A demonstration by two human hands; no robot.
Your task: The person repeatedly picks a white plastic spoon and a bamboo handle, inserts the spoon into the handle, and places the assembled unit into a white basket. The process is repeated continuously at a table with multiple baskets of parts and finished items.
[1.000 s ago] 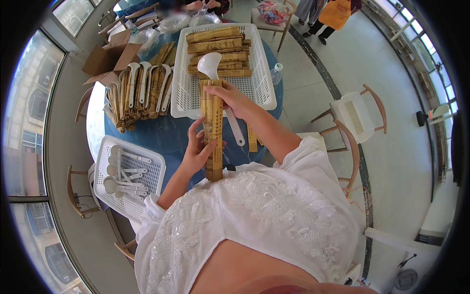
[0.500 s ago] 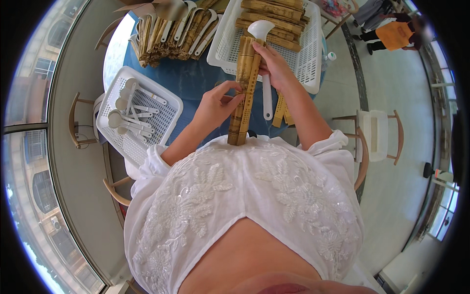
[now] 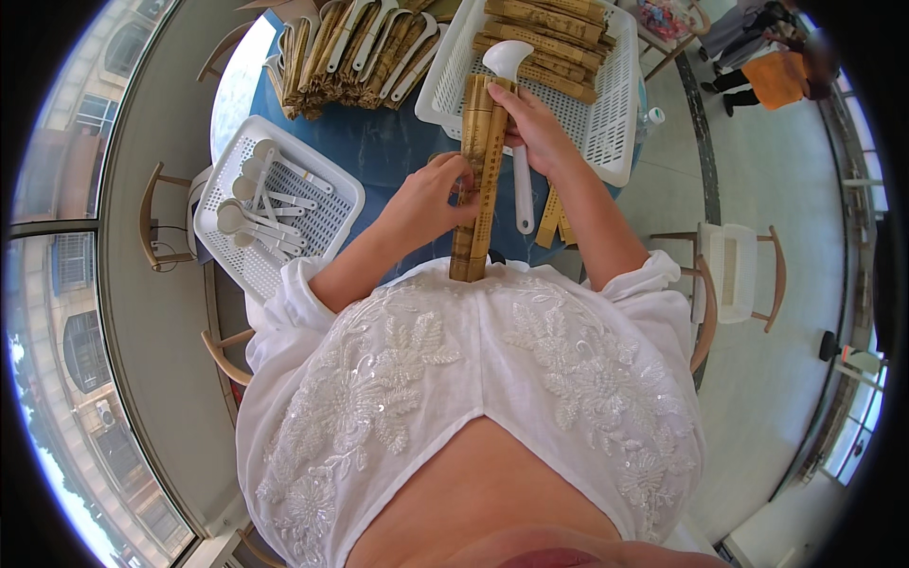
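Note:
A long tan bamboo-slat bundle [image 3: 476,204] stands on end against my body, over a blue table [image 3: 374,151]. My left hand [image 3: 431,199] grips the bundle's middle from the left. My right hand [image 3: 532,128] holds its upper end together with a white plastic shoehorn [image 3: 518,123], whose broad head sticks up past the bundle and whose handle hangs down on the right.
A white basket [image 3: 620,109] with several bamboo bundles sits beyond my hands. A smaller white basket [image 3: 308,213] at left holds several white shoehorns. More bundles with shoehorns lie stacked at the table's far left [image 3: 355,47]. Wooden chairs [image 3: 734,275] ring the table. A person [image 3: 772,62] stands far right.
The view has tilted down, so hands and bundle sit higher in frame. The left hand has shifted from the bundle's lower part to its middle. The right hand keeps its hold.

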